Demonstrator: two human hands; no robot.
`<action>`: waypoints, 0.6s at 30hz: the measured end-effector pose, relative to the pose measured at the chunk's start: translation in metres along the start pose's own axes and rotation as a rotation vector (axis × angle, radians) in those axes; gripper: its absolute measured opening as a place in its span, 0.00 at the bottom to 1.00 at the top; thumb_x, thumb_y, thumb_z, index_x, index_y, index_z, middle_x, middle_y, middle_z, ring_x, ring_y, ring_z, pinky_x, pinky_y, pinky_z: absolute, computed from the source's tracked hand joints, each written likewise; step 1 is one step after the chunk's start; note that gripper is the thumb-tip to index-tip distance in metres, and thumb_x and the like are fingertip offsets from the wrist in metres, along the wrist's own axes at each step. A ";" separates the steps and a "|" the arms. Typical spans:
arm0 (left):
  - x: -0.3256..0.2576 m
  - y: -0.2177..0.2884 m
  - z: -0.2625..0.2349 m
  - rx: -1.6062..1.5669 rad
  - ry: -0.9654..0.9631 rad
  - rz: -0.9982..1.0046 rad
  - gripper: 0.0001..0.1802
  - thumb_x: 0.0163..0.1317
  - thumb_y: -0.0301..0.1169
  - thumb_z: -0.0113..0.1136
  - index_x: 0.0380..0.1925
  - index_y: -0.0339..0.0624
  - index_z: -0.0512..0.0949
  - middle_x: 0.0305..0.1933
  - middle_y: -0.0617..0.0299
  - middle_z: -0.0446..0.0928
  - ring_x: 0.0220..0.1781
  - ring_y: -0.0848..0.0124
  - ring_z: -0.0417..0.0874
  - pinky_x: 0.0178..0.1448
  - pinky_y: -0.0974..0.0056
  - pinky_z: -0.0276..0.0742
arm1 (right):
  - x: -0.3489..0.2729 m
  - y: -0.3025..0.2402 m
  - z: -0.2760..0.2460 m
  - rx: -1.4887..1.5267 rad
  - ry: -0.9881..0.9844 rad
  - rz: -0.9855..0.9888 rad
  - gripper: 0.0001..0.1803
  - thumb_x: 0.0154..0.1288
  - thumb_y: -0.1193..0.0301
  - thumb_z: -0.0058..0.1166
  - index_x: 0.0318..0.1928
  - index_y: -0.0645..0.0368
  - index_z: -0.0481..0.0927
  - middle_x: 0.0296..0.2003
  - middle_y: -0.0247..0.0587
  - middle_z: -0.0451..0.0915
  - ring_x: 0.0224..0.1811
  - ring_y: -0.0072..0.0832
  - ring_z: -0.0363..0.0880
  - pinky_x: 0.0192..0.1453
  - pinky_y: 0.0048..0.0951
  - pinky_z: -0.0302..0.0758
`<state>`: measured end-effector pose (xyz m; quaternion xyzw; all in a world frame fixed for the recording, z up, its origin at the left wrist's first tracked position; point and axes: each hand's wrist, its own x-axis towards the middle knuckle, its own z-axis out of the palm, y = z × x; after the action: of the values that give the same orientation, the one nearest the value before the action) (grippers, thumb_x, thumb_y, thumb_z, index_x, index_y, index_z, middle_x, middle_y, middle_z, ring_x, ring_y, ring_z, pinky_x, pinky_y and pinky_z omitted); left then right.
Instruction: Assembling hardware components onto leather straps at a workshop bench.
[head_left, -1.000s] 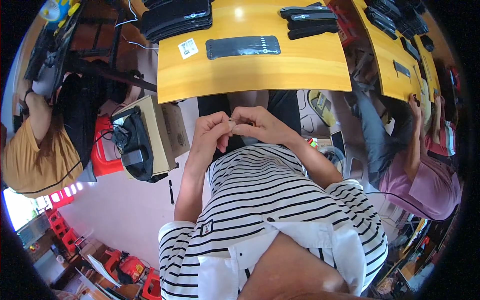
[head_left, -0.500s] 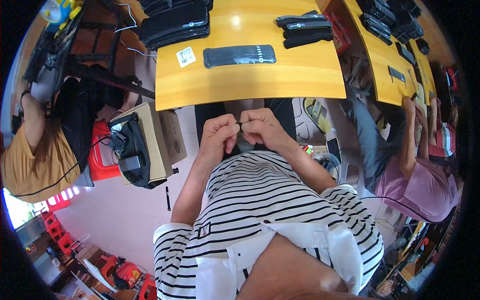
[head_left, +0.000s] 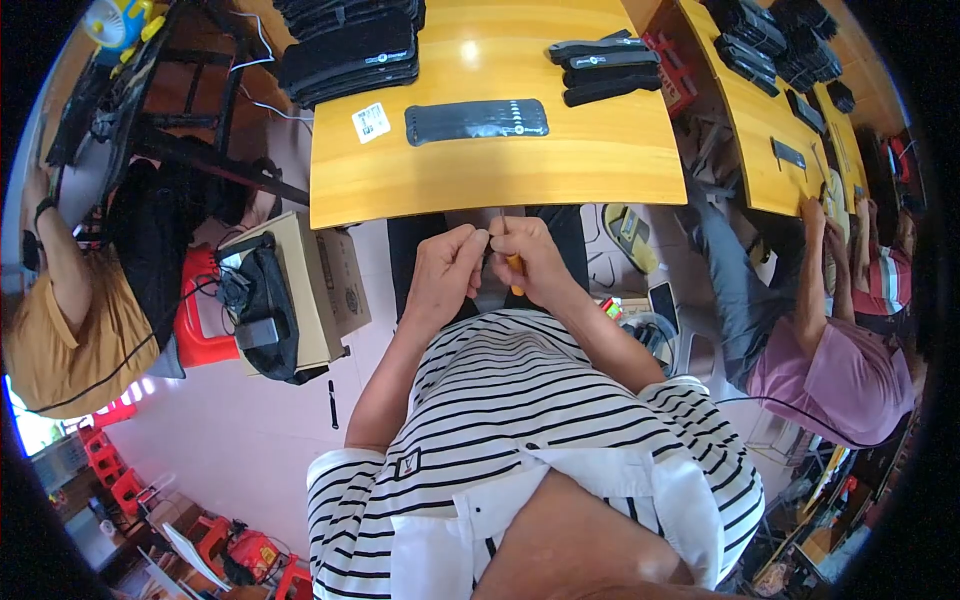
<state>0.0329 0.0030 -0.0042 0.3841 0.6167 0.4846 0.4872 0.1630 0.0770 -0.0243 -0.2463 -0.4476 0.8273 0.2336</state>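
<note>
My two hands meet just below the table's front edge, fingertips close together. My left hand (head_left: pixel 447 265) is closed in a pinch on something small and dark, mostly hidden by the fingers. In my right hand (head_left: pixel 535 258) is a slim tool with an orange-yellow handle (head_left: pixel 517 272); its thin dark tip points up toward the table edge. What kind of tool it is, I cannot make out. On the yellow wooden table (head_left: pixel 590 175) ahead lies a flat black strip-shaped pouch (head_left: pixel 465 122), with a white label sheet (head_left: pixel 370 123) left of it.
Stacked black pouches (head_left: pixel 345 65) sit at the table's back left, with a smaller pile (head_left: pixel 610 80) at back right. A cardboard box (head_left: pixel 315 290) with a black bag stands left on the floor. Co-workers sit at both sides; another table (head_left: pixel 775 185) is at right.
The orange-yellow handled tool now shows in my right hand, where only a small black piece showed between both hands' fingertips before. My hands have parted slightly. The view has shifted a little.
</note>
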 end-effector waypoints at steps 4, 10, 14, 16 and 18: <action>0.000 -0.011 0.001 -0.031 -0.022 -0.008 0.20 0.65 0.36 0.45 0.15 0.38 0.65 0.11 0.66 0.65 0.12 0.81 0.65 0.17 0.74 0.61 | -0.001 -0.009 -0.001 -0.547 -0.039 -0.171 0.17 0.62 0.66 0.49 0.19 0.60 0.68 0.13 0.30 0.67 0.14 0.14 0.61 0.17 0.18 0.56; -0.005 -0.006 0.008 -0.229 -0.118 -0.069 0.21 0.66 0.37 0.45 0.15 0.41 0.66 0.11 0.68 0.64 0.12 0.82 0.63 0.16 0.75 0.58 | -0.005 -0.024 -0.013 -0.279 -0.163 0.091 0.16 0.62 0.67 0.49 0.19 0.59 0.68 0.12 0.29 0.66 0.13 0.14 0.61 0.15 0.18 0.55; 0.006 -0.003 0.020 -0.416 -0.054 -0.079 0.21 0.65 0.39 0.46 0.14 0.44 0.65 0.11 0.69 0.63 0.11 0.82 0.61 0.15 0.75 0.54 | -0.007 -0.017 -0.003 0.177 0.088 0.056 0.12 0.61 0.69 0.49 0.20 0.57 0.68 0.11 0.29 0.63 0.09 0.15 0.60 0.11 0.17 0.50; 0.012 0.001 0.021 -0.445 -0.040 -0.104 0.21 0.64 0.39 0.48 0.14 0.44 0.65 0.10 0.69 0.62 0.10 0.82 0.60 0.14 0.75 0.52 | -0.006 -0.022 -0.005 0.175 0.158 0.061 0.13 0.60 0.67 0.49 0.20 0.55 0.66 0.09 0.28 0.61 0.09 0.16 0.58 0.11 0.17 0.49; 0.015 0.004 0.015 -0.497 -0.001 -0.115 0.20 0.63 0.39 0.50 0.14 0.45 0.66 0.10 0.70 0.62 0.09 0.81 0.59 0.14 0.75 0.52 | -0.006 -0.025 -0.017 0.302 0.199 0.112 0.13 0.59 0.66 0.49 0.20 0.53 0.65 0.09 0.28 0.60 0.08 0.16 0.56 0.11 0.18 0.48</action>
<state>0.0445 0.0216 -0.0050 0.2170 0.4990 0.5928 0.5937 0.1823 0.0958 -0.0094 -0.3135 -0.2787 0.8684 0.2645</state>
